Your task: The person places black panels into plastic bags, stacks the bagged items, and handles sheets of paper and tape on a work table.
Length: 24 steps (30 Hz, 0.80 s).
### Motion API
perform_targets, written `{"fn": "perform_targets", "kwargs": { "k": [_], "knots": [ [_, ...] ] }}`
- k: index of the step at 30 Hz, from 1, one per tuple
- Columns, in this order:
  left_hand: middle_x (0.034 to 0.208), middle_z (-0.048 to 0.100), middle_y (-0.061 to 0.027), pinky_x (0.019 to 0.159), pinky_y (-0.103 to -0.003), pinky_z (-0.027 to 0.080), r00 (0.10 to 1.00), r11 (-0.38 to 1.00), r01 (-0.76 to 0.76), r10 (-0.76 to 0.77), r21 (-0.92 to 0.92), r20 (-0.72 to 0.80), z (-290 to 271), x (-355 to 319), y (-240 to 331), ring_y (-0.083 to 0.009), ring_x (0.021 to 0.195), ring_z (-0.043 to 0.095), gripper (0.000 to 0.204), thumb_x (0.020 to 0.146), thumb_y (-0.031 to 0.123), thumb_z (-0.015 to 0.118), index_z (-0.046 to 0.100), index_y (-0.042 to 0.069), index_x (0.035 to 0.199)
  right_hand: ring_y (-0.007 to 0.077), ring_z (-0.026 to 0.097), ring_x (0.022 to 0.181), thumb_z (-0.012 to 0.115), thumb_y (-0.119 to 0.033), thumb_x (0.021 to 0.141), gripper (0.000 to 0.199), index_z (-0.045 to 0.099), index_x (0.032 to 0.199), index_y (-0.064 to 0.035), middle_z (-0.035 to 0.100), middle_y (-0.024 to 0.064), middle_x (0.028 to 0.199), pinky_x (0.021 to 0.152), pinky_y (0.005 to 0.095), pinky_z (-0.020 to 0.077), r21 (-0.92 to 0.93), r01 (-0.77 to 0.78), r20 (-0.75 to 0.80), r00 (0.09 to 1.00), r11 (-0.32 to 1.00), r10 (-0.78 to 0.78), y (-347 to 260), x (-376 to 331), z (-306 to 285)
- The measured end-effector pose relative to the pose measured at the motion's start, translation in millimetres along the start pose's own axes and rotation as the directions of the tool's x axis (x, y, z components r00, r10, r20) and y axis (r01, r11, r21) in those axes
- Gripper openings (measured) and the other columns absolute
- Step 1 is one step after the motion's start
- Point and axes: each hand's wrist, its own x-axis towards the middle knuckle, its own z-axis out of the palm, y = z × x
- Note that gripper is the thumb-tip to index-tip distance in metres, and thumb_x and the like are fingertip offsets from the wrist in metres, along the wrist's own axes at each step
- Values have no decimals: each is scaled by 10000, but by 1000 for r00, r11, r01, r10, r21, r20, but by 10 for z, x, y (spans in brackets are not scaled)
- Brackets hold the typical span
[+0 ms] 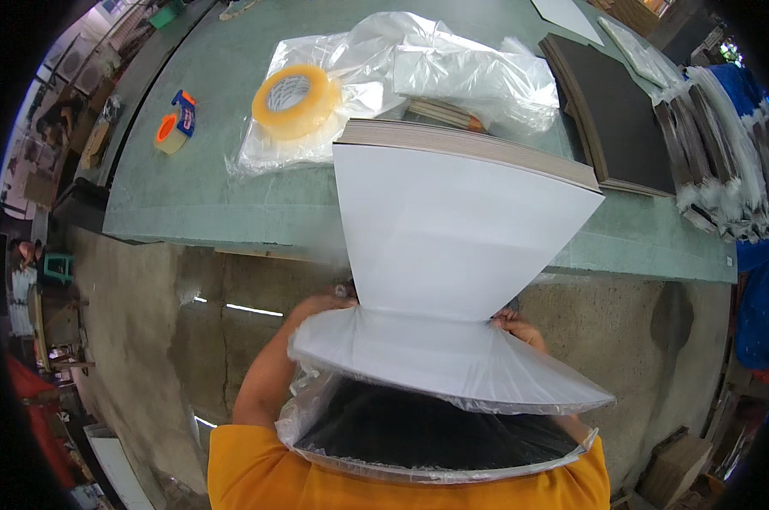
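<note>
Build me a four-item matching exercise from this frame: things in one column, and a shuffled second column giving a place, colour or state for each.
Things
1. White-faced stack
2. Large tape roll
3. Small tape dispenser
4. Dark panels

Descriptions
A. Blue and orange, toward the left of the table
B. Flat on the table, right of the stack
C. Between the left hand and right hand, near end under clear film
D. Yellowish, lying on loose clear plastic

Pairs: 1-C, 2-D, 3-A, 4-B
</note>
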Motion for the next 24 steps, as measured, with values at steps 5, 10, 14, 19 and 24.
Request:
{"fn": "perform_targets", "kwargs": {
  "k": [5, 10, 14, 19, 24],
  "knots": [
    [848, 581, -144, 670, -326, 430, 860, 778, -145, 405, 611, -311, -191, -968, 1131, -237, 747, 550, 238, 737, 170, 594, 585, 14, 916, 177, 537, 675, 574, -132, 738, 191, 567, 865, 11, 594, 96, 793, 621, 298, 433, -725, 170, -147, 909, 667, -391, -1509, -923, 561],
    [856, 569, -118, 693, -331, 425, 179, 762, -604, 414, -232, 892, 401, -1698, 1972, -239, 764, 545, 195, 812, 187, 534, 564, 22, 911, 325, 312, 1179, 411, -441, 832, 667, 262, 1262, 46, 332, 210, 1269, 968, 432, 221, -92, 522, 980, 200, 848, -17, -1741, -1410, 1775],
    [889, 568, -112, 664, -339, 424, 687, 799, -556, 287, 228, 668, 944, -1147, 1288, -224, 748, 545, 263, 812, 278, 536, 551, 45, 932, 305, 138, 1278, 303, -523, 849, 728, 148, 1319, 10, 185, 201, 1361, 1026, 418, 95, -646, 525, 731, 636, 554, 249, -1106, -1125, 2017],
    [695, 556, -85, 594, -321, 425, 861, 782, -504, 417, 367, 293, 1034, -359, 856, -194, 632, 528, 311, 860, 313, 452, 536, 15, 825, 325, 224, 1239, 347, -549, 823, 742, 247, 1278, 28, 286, 261, 1276, 1000, 412, 196, -857, 421, 477, 867, 296, 147, -607, -431, 1542],
    [794, 517, -52, 678, -256, 401, 443, 447, -893, 892, -42, 88, 1171, -837, 2398, -114, 754, 480, 354, 852, 327, 471, 532, 5, 987, 198, 516, 879, 589, -308, 771, 452, 501, 1046, 39, 559, 127, 877, 771, 309, 407, -703, 447, 402, 891, 553, -210, -1898, -756, 2395]
  ]
}}
